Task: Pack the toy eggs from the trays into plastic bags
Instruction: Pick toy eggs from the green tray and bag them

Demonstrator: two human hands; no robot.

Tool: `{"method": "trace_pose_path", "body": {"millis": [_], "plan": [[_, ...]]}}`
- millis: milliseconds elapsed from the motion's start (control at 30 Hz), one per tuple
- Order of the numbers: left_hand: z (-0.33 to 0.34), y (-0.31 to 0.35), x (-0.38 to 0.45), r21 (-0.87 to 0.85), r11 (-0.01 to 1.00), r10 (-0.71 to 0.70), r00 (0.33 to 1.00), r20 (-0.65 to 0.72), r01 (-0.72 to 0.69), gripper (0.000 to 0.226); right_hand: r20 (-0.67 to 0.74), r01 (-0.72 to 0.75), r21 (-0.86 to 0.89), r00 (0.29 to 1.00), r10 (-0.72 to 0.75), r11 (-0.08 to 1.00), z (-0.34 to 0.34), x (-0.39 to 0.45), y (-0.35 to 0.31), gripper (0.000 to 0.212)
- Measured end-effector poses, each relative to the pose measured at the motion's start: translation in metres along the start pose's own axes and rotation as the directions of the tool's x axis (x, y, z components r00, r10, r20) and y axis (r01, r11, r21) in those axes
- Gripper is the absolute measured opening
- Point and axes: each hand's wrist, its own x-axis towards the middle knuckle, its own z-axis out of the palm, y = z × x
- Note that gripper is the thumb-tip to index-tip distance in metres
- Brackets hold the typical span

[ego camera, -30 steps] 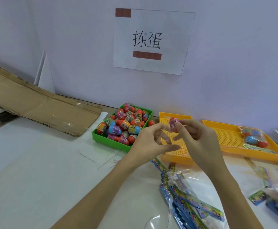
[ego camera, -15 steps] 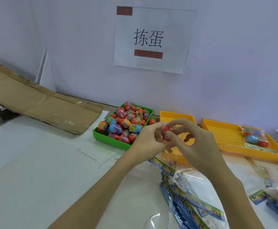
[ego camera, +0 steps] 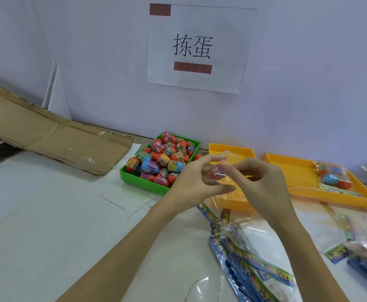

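Note:
Both hands meet above the near yellow tray (ego camera: pixel 232 149). My left hand (ego camera: pixel 191 184) pinches a clear plastic bag (ego camera: pixel 227 158) held open between the hands. My right hand (ego camera: pixel 261 182) grips a red toy egg (ego camera: pixel 217 172) that sits inside the bag's mouth. A green tray (ego camera: pixel 145 185) heaped with several toy eggs (ego camera: pixel 163 159) stands to the left of the hands. On the far yellow tray (ego camera: pixel 298 177) lies a filled bag of eggs (ego camera: pixel 333 176).
A loose pile of flat bags with coloured header strips (ego camera: pixel 250 264) lies on the table below my right forearm. More bags (ego camera: pixel 365 247) lie at the right edge. Flattened cardboard (ego camera: pixel 47 136) leans at the back left. A paper sign (ego camera: pixel 200 49) hangs on the wall.
The right hand brought the red egg down and left from above the yellow tray into the bag held by the left hand. The bag's top now shows above the fingers.

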Motion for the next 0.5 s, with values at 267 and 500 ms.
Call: {"method": "trace_pose_path", "body": {"millis": [267,500], "plan": [[-0.0002,0.0002,-0.0007,0.002,0.999,0.038,0.997,0.067,-0.039,0.064,0.243,0.071,-0.107,0.969,-0.044,0.992,0.0032,-0.0025,-0.0031,0.003],[-0.0028,-0.0022,0.0001,0.029,0.998,-0.063,0.990,0.126,0.060,0.070,0.098,0.059,-0.120,0.994,-0.047,0.991,0.0052,-0.0013,0.0001,0.006]]}}
